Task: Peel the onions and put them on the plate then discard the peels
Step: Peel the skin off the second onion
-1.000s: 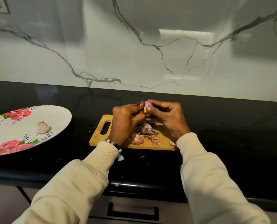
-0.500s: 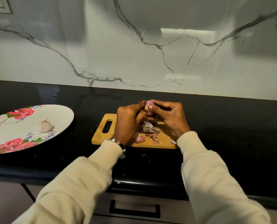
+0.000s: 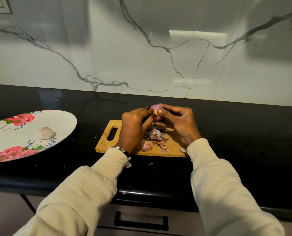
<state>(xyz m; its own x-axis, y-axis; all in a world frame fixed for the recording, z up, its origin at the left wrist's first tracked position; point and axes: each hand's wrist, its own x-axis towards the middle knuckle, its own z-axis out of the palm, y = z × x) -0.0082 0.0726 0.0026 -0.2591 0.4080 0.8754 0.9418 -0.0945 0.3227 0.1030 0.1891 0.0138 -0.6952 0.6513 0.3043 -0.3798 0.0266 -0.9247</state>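
While the black stone counter (image 3: 226,133) and the oval rose-printed plate (image 3: 60,120) look as they did 1 second ago, with 1 pale peeled onion (image 3: 45,133) on the plate, more purple flesh now shows on the onion (image 3: 156,111) held above the wooden cutting board (image 3: 106,142). The left hand (image 3: 135,126) and right hand (image 3: 177,123) both curl round it, thumbs pinching a tan flap of skin (so peeling seems nearly done). Dry, papery peels (image 3: 154,136) lie heaped on the board.
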